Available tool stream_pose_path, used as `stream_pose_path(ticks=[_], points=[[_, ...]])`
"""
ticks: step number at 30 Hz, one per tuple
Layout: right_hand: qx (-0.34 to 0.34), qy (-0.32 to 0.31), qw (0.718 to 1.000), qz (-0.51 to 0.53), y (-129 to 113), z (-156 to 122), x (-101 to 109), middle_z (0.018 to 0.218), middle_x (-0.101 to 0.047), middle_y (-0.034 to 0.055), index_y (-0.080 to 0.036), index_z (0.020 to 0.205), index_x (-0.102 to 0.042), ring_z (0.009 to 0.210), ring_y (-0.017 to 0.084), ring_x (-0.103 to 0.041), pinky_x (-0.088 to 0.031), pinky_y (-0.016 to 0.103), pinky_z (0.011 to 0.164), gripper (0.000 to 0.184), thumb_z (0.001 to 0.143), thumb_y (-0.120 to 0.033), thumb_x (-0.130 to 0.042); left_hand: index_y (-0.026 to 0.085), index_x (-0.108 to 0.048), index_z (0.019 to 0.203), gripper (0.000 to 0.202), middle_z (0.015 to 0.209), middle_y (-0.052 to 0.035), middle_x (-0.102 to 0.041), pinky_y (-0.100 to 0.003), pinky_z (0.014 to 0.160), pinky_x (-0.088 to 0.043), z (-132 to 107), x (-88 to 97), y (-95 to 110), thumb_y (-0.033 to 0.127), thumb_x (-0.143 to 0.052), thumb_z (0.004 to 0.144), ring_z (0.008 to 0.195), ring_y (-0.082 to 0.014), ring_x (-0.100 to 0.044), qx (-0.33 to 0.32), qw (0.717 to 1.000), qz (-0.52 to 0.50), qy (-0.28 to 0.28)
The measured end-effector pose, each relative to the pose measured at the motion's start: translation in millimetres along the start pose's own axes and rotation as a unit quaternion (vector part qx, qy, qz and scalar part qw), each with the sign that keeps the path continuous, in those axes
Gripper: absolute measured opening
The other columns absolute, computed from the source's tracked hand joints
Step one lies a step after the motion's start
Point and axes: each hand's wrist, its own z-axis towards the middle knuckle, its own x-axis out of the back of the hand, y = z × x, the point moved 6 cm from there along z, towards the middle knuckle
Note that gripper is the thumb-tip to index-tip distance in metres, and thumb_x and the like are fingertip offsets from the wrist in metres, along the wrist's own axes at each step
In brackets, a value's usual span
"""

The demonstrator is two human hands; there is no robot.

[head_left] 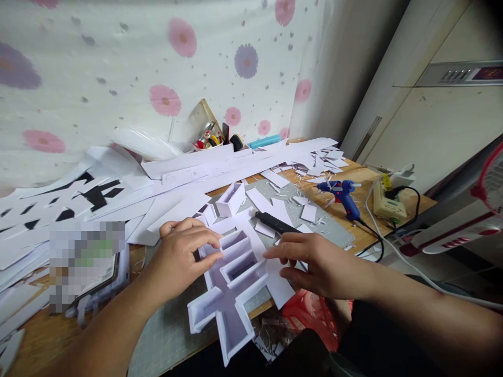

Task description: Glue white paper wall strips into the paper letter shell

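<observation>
A white open-topped shape of foam board or thick card (236, 293), with upright walls and several compartments, lies near the table's front edge. Its lower end juts past that edge. My left hand (186, 251) is at its upper left side, thumb and forefinger bent around a wall; part of the grip is hidden. On the right, my right hand (304, 262) has its fingers apart, forefinger tip close to or touching the shape's right wall. A black pen-like tool (275, 222) lies just beyond this hand. Two small white box pieces (231, 200) stand behind the shape.
A blue glue gun (341, 196) stands at the right, its cord running to a power strip (389, 201). White sheets and offcuts (196, 178) cover the back and left. A blurred-out device (88, 267) sits left. Below the edge is a red plastic bag (310, 314).
</observation>
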Motion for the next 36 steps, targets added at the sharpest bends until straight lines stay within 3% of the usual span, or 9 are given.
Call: stream_pose_path(ticks=[6, 24, 36], points=[[0.003, -0.029, 0.999, -0.023, 0.8, 0.0, -4.3, 0.099, -0.059, 0.0055, -0.016, 0.13, -0.063, 0.081, 0.015, -0.055, -0.039, 0.026, 0.074, 0.037, 0.094, -0.011, -0.058, 0.032, -0.069, 0.077, 0.007, 0.093, 0.0084, -0.079, -0.043, 0.088, -0.025, -0.2, -0.6, -0.9, 0.037, -0.07, 0.08, 0.096, -0.0239, -0.066, -0.004, 1.0, 0.011, -0.001], [0.0, -0.031, 0.999, -0.033, 0.1, -0.2, -2.6, 0.1, -0.06, 0.0067, -0.015, 0.13, -0.062, 0.082, 0.016, -0.055, -0.039, 0.027, 0.073, 0.038, 0.093, -0.012, -0.057, 0.031, -0.07, 0.075, 0.009, 0.089, 0.0049, -0.079, -0.044, 0.091, -0.033, 0.6, 1.1, 0.9, 0.039, -0.069, 0.08, 0.095, -0.0247, -0.067, 0.003, 1.0, 0.028, -0.005], [0.007, -0.026, 0.999, -0.034, -0.8, -0.9, -3.3, 0.099, -0.061, 0.0064, -0.015, 0.132, -0.061, 0.082, 0.016, -0.055, -0.038, 0.027, 0.073, 0.039, 0.093, -0.013, -0.057, 0.031, -0.069, 0.075, 0.007, 0.091, 0.0054, -0.079, -0.046, 0.09, -0.029, 0.0, 0.7, 1.3, 0.036, -0.07, 0.08, 0.097, -0.0258, -0.066, 0.008, 1.0, 0.022, -0.01]])
